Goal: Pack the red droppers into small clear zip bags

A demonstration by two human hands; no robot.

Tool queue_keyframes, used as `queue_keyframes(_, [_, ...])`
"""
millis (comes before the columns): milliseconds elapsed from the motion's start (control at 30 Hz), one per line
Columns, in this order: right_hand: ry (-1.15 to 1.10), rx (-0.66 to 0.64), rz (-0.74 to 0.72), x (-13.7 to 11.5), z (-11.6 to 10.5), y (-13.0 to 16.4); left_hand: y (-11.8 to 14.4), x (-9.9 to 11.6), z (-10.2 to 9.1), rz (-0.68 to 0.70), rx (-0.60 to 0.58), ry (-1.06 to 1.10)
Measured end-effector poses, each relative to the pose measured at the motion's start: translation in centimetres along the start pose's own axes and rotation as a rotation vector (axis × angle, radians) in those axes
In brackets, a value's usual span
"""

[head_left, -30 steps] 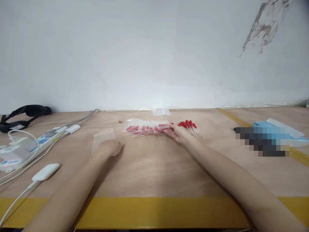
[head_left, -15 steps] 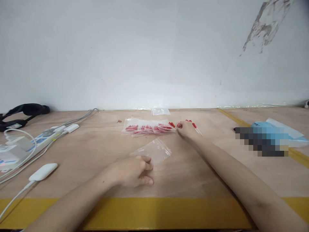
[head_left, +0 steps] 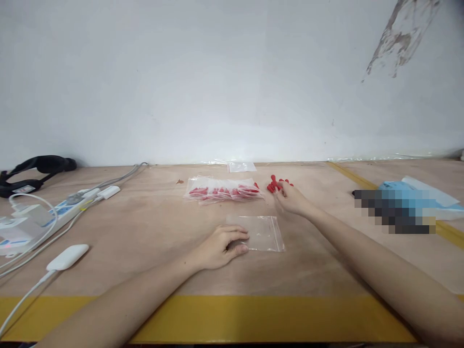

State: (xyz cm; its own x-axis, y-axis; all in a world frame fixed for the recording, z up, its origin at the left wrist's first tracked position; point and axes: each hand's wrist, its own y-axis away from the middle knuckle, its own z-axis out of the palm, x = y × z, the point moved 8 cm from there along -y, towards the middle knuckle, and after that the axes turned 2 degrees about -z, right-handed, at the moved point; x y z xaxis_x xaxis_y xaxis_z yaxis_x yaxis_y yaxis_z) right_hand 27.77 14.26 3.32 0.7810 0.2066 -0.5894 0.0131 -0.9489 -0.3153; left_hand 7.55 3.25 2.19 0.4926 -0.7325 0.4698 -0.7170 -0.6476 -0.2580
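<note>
The left hand (head_left: pixel 221 249) lay on the wooden surface (head_left: pixel 163 227), its grip pinching the near left edge of an empty clear zip bag (head_left: pixel 261 233) between thumb and fingers. The bag lay flat, at about 3 o'clock from that hand. The right hand (head_left: pixel 292 199) sat at 1 o'clock from the bag, its grip curled around a bunch of red-tipped droppers (head_left: pixel 275 183) whose red bulbs stuck out toward 11 o'clock. Just beside those bulbs, at 9 o'clock, lay a pile of filled bags (head_left: pixel 222 189) showing red through the plastic. Far off at 9 o'clock were a power strip (head_left: pixel 54 212) with white cables and a white adapter (head_left: pixel 68 257). A yellow stripe (head_left: pixel 253 316) ran along the near edge.
</note>
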Motion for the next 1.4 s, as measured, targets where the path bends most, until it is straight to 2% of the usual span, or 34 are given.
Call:
queue_keyframes(167, [-0.567,-0.104,0.129,1.8,0.8,4.0,-0.3,-0.1,-0.6,0.002,0.051,-0.132])
queue_keyframes(233, [-0.720,-0.079,0.161,2.0,1.0,4.9,-0.4,-0.5,-0.6,0.023,0.044,-0.156])
queue_keyframes(467, [-0.881,0.095,0.200,2.3,1.6,4.4,-0.4,-1.6,0.0,0.027,-0.032,-0.157])
queue_keyframes(633, [-0.979,0.088,0.260,2.0,2.6,4.9,-0.4,-1.3,0.1,0.059,-0.054,-0.143])
queue_keyframes(800, [-1.099,-0.117,0.225,1.2,3.3,5.6,-0.4,-1.0,-0.2,0.068,-0.033,-0.113])
queue_keyframes(1067, [-1.020,-0.336,0.088,1.6,2.7,6.1,-0.6,-0.7,-0.3,0.102,-0.055,-0.104])
queue_keyframes(1267, [-1.001,-0.522,-0.009,-0.8,3.1,6.3,-0.5,-0.2,-0.1,0.131,-0.114,-0.125])
queue_keyframes(1400, [-0.952,-0.598,0.017,-1.4,4.2,6.6,-0.5,-0.4,0.1,0.116,-0.123,-0.138])
